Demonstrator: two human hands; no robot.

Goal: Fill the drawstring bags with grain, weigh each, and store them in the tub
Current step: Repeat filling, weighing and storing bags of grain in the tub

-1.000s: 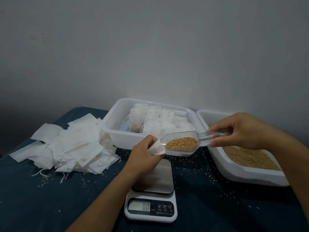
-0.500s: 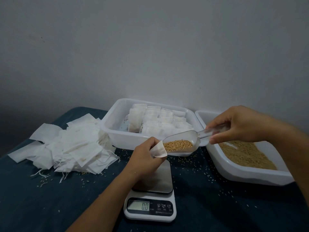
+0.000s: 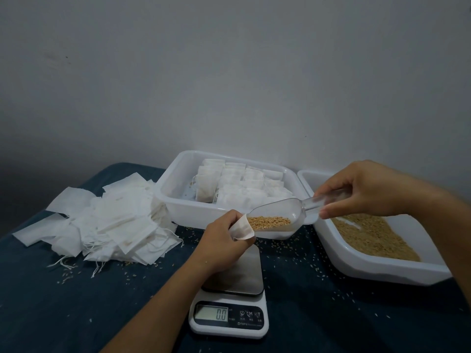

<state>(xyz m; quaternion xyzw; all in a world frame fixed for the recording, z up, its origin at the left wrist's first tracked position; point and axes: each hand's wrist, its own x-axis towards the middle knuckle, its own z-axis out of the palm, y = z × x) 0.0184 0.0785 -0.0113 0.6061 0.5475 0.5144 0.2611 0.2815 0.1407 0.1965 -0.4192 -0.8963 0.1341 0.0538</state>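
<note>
Your right hand (image 3: 367,189) grasps the clear scoop (image 3: 283,212) by its handle, tilted down toward your left hand (image 3: 224,238), which pinches an open drawstring bag (image 3: 242,229) at the scoop's mouth. Grain (image 3: 269,222) lies at the scoop's lip. The scale (image 3: 230,296) sits directly beneath your left hand.

Dark blue tablecloth (image 3: 76,301), grey wall (image 3: 229,72)

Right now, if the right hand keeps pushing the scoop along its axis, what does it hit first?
The right hand points the scoop leftward; its lip already meets the open bag held by the left hand. Depth unclear.
</note>
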